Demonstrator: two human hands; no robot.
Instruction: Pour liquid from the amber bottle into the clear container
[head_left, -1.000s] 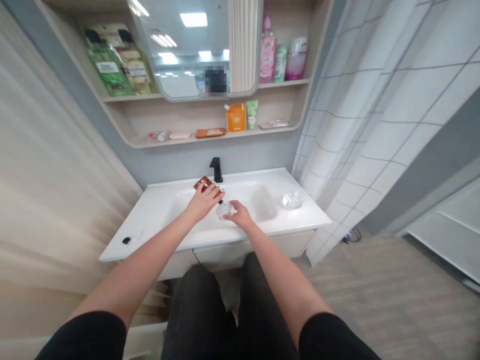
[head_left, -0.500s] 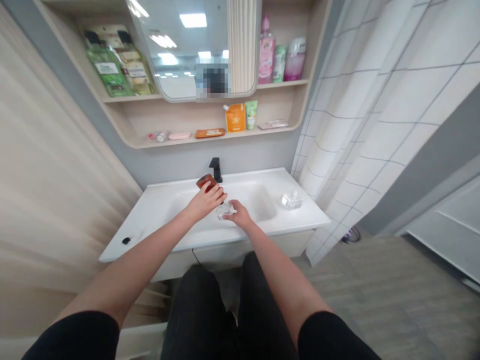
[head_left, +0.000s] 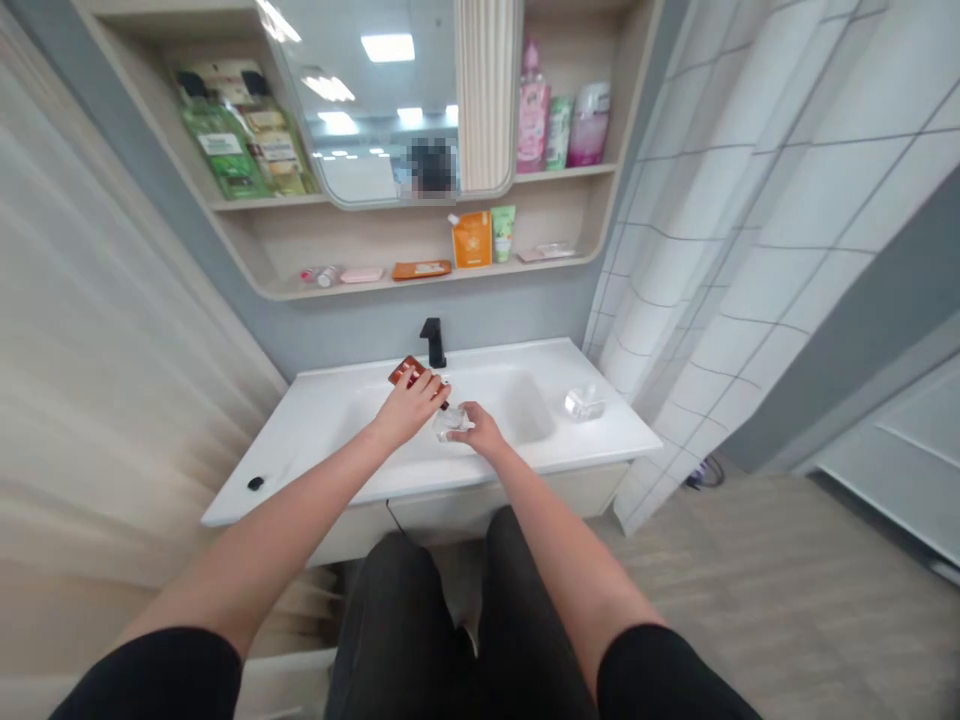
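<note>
Over the white sink, my left hand is closed round a reddish-brown bottle. The bottle is tipped, its dark neck pointing down and right. Just below that neck, my right hand grips a small clear container by its right side. Whether the neck touches the container, or whether liquid flows, is too small to tell. A small black cap lies on the counter to the left. To the right of the basin stands another clear container.
Behind my hands rises a black faucet. Above it, a wall cabinet holds an orange pouch, a green tube, a pink soap bar and several bottles. A white checked curtain hangs at the right.
The brown bottle has turned a little in my left hand and its base has dropped slightly, now showing a marked side. My right hand keeps the clear container in nearly the same place.
</note>
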